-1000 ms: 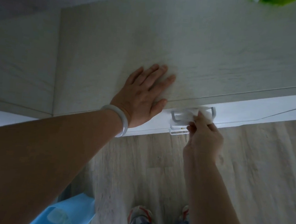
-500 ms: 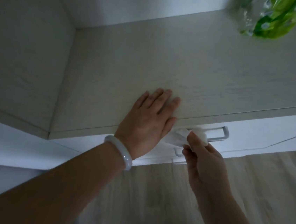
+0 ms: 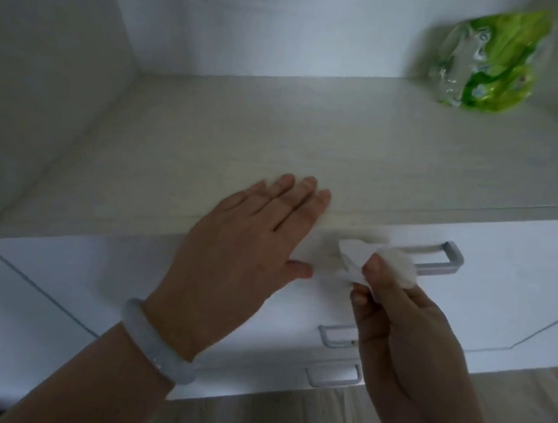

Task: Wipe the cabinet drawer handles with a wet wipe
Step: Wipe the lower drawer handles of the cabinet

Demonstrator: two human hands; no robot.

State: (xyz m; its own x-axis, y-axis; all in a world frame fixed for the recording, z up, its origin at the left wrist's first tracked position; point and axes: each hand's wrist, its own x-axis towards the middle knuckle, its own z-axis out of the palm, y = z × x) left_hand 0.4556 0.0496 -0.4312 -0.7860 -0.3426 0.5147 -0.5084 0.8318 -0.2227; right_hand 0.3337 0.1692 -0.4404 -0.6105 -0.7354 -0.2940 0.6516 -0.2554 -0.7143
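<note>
Wipe position has shifted — we find it pinched in the right hand fingertips against the top handle, seemingly further left than half a second ago. Left hand stays flat on the cabinet top, fingers together; two lower handles remain — apparently unwiped.

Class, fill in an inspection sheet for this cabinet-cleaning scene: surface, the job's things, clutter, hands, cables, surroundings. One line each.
Surface: pale wood-grain cabinet top, bare apart from one pack and a hand.
Job's things: white wipe pressed on the left part of the top handle; two lower handles partly hidden by the right arm.
Clutter: green plastic pack at the back right of the top, blurred.
Hands: left hand flat on the front edge, wearing a pale bangle; right hand has its grip closed on the wipe.
Cables: nothing seen.
Surroundings: white drawer fronts, pale wall, wood-look floor.
</note>
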